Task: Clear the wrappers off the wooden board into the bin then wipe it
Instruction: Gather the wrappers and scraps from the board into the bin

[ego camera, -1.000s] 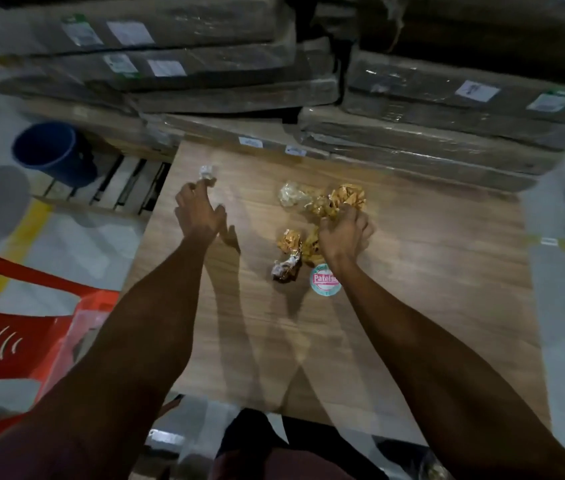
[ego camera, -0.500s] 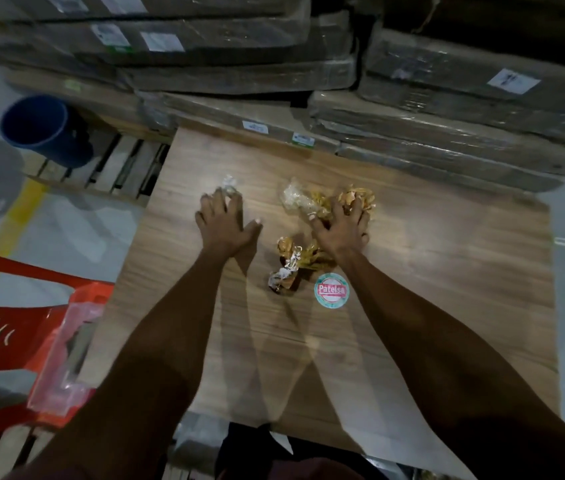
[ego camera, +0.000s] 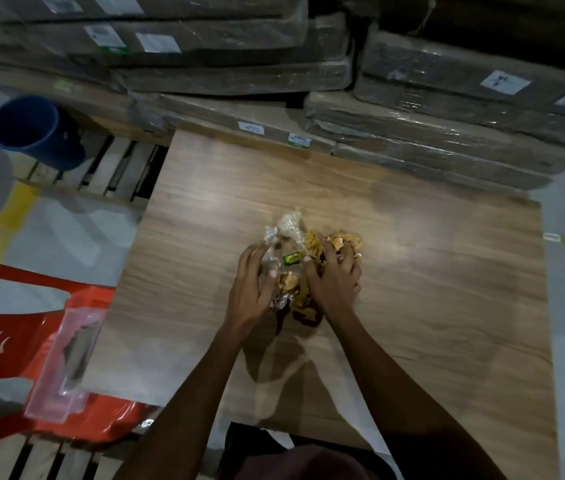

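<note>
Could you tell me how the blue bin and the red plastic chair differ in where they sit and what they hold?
The blue bin stands far left on a wooden pallet, apart from the wooden board; the red plastic chair sits nearer, beside the board's left edge. The bin looks empty; the chair carries a clear plastic packet. Both are plastic.

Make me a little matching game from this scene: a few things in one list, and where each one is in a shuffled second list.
Things:
1. blue bin
2. wrappers
3. red chair
4. wrapped flat packs

Places:
A. stacked along the far edge of the wooden board
B. bunched between the left hand and right hand
C. on the slatted pallet at far left
D. by the board's near left corner

Pairs: 1-C, 2-B, 3-D, 4-A
</note>
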The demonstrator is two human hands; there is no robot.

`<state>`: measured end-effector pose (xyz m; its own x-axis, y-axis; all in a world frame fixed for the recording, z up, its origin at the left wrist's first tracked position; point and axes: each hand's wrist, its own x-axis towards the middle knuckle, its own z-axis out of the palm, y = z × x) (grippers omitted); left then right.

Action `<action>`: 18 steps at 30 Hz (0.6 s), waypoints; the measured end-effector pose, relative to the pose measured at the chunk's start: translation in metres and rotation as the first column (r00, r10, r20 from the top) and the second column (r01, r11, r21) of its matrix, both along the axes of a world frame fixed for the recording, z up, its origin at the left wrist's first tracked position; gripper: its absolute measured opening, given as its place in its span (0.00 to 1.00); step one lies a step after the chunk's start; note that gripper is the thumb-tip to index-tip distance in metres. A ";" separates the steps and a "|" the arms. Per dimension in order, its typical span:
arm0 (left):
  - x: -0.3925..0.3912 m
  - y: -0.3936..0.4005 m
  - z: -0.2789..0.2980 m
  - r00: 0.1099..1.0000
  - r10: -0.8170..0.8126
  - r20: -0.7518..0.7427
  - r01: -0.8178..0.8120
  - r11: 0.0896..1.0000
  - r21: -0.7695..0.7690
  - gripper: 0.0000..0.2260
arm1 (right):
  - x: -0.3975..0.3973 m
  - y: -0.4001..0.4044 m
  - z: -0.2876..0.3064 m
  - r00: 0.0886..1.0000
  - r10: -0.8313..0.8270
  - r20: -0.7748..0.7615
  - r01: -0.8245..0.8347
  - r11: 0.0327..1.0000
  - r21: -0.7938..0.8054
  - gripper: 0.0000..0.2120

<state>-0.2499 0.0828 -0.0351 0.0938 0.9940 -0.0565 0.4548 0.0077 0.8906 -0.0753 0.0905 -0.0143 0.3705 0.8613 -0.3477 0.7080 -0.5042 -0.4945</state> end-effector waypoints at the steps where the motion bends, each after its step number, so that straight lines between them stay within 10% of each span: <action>1: -0.004 -0.006 -0.003 0.999 0.035 0.006 -0.035 0.999 0.009 0.27 | -0.001 -0.004 0.002 1.000 0.004 -0.024 -0.004 1.000 -0.002 0.29; 8: -0.018 -0.032 -0.024 0.915 -0.101 -0.391 0.073 0.994 -0.087 0.53 | -0.009 -0.019 0.027 0.989 -0.141 -0.047 0.145 0.984 0.105 0.37; 18: -0.010 0.006 -0.026 0.772 -0.328 -0.545 0.276 0.944 -0.179 0.62 | 0.007 0.014 0.000 0.900 0.424 0.096 -0.415 0.904 -0.105 0.32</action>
<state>-0.2595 0.0892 -0.0607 0.3139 0.9086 -0.2754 0.8637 -0.1528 0.4804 -0.0684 0.1043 -0.0142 0.0221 0.9168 -0.3988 0.9115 -0.1823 -0.3687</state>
